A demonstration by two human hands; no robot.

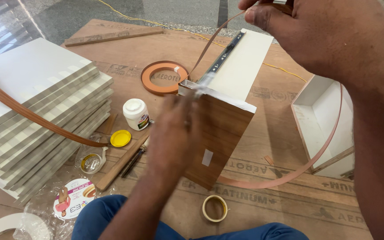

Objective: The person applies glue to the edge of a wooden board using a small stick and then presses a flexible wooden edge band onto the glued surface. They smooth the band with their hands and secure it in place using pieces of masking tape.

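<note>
Head view: a tape roll (214,208) lies nearest on the plywood sheet (281,195). Left hand (174,133), blurred, presses the wood-grain drawer box (221,129); grip cannot be determined. Right hand (316,33) pinches the edge-banding strip (210,44) closed. White panels (36,102) stacked left; grey floor (174,11) beyond.

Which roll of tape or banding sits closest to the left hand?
The small cream tape roll lying flat in front of the wood-grain drawer box, below the left hand; the orange edge-banding coil lies farther back.
</note>
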